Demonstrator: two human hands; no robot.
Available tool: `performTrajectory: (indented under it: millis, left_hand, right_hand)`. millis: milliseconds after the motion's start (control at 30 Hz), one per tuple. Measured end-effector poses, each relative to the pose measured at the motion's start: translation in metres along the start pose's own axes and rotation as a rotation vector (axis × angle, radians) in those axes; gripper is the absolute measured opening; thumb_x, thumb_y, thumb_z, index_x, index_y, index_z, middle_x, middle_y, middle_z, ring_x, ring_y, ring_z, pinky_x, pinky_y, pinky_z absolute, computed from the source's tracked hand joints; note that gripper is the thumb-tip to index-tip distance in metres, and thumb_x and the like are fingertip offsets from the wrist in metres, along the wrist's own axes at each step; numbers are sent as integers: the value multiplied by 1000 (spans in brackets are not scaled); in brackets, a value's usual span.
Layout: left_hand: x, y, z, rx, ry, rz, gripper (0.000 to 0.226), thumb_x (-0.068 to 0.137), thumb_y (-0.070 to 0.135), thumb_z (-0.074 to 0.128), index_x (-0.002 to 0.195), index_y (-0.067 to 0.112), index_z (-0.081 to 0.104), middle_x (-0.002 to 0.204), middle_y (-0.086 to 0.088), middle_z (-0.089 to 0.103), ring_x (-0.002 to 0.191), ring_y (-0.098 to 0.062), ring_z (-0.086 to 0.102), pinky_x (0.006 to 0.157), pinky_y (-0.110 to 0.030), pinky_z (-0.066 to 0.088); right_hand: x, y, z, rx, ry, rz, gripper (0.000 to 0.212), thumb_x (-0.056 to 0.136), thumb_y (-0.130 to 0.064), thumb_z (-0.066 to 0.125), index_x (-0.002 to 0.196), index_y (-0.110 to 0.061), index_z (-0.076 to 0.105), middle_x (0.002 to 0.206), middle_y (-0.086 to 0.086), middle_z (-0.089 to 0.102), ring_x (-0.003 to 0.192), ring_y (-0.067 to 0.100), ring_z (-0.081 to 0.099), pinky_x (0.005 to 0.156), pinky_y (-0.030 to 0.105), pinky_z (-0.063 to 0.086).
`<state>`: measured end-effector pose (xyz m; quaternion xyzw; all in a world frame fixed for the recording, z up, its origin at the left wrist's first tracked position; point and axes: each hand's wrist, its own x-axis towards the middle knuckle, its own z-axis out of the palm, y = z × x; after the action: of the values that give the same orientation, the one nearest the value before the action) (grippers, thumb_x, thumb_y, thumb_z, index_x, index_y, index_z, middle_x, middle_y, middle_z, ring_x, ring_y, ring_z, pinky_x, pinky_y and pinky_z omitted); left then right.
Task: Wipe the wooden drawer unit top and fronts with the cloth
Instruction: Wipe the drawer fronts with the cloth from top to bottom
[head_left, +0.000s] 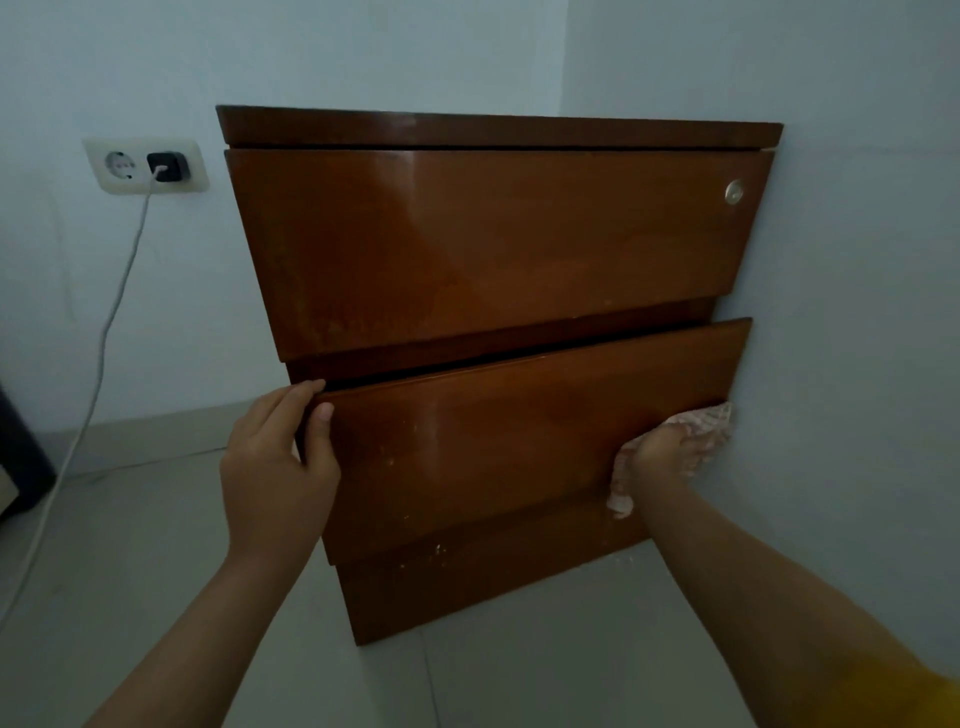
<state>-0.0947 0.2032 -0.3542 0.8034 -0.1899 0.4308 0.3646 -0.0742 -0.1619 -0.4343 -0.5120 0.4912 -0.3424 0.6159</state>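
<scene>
The wooden drawer unit (483, 249) stands in a corner, its right side against the wall, with two glossy brown drawer fronts and a dark top edge. The lower drawer front (519, 436) sits slightly out from the frame. My left hand (280, 467) grips that drawer's upper left corner, fingers over the top edge and thumb on the face. My right hand (662, 452) presses a pale pinkish cloth (701, 423) against the right end of the lower drawer front, close to the wall. Part of the cloth hangs below my wrist.
A round metal lock (734, 192) sits at the upper drawer's top right. A wall socket (145, 165) to the left holds a black charger (166, 166), and its white cable (104, 332) trails down across the tiled floor. A dark object (15, 457) stands at the left edge.
</scene>
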Motion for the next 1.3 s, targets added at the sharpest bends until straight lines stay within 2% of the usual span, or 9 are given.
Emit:
performTrajectory:
  millis: [100, 233, 433, 567, 633, 800, 1000, 1167, 1300]
  left_hand:
    - [-1, -1, 0, 1, 0, -10, 24, 89, 10, 58, 112, 4, 64, 104, -12, 66, 95, -26, 61, 84, -30, 45]
    - [1, 0, 1, 4, 0, -4, 24, 90, 10, 57, 112, 4, 64, 104, -13, 66, 96, -27, 61, 84, -31, 45]
    - [0, 0, 0, 3, -7, -3, 24, 90, 11, 57, 112, 4, 64, 103, -13, 66, 93, -26, 61, 81, -28, 43]
    - [1, -1, -1, -3, -12, -7, 24, 90, 12, 57, 112, 5, 64, 102, -11, 66, 94, -25, 61, 80, -29, 44]
    - [1, -2, -1, -11, -17, -12, 24, 91, 12, 57, 112, 6, 64, 103, -10, 66, 94, -24, 61, 81, -30, 45]
    - [2, -1, -2, -23, -20, -30, 24, 91, 14, 56, 112, 7, 64, 104, -9, 66, 95, -23, 61, 82, -29, 45]
    - [3, -3, -2, -37, -28, -38, 24, 91, 15, 56, 112, 8, 65, 104, -8, 67, 95, -21, 61, 83, -27, 44]
    - [3, -3, -2, -44, -42, -44, 25, 92, 17, 55, 113, 8, 64, 105, -8, 66, 96, -22, 61, 83, -28, 46]
    - [3, -3, -4, -43, -57, -48, 25, 92, 17, 55, 114, 8, 64, 104, -8, 66, 95, -22, 61, 81, -27, 44]
  right_hand:
    - [-10, 6, -7, -44, -156, 63, 53, 100, -29, 13, 151, -15, 9, 159, 9, 6, 146, 29, 8, 119, 46, 10]
    - [-39, -17, -3, 57, -46, 91, 53, 101, -35, 11, 151, -20, -1, 160, 7, -6, 147, 28, -3, 118, 46, -3]
    - [-104, -38, 17, 85, -136, -372, 55, 103, -28, 22, 150, -20, -4, 158, 8, -18, 145, 27, -16, 115, 47, -8]
    - [-138, -21, 29, 31, -146, -598, 56, 101, -30, 23, 150, -18, 1, 157, 11, -17, 145, 29, -14, 114, 45, -7]
    - [-147, -1, 34, 7, -141, -580, 60, 96, -37, 20, 150, -17, 4, 157, 12, -16, 146, 30, -10, 114, 44, -5]
    - [-162, 27, 38, -18, -90, -222, 54, 102, -35, 18, 151, -20, 2, 159, 8, -10, 147, 26, -4, 114, 48, 1]
    - [-189, -2, 41, 117, -109, 111, 53, 102, -38, 13, 150, -28, -5, 158, 11, -14, 146, 30, -10, 115, 49, -6]
    - [-216, -35, 46, 112, -208, -127, 54, 101, -37, 16, 149, -31, -9, 156, 8, -23, 145, 28, -17, 112, 57, -4]
    - [-240, -45, 48, 74, -278, -385, 55, 101, -32, 27, 149, -33, -1, 156, 4, -25, 144, 27, -20, 113, 55, -2]
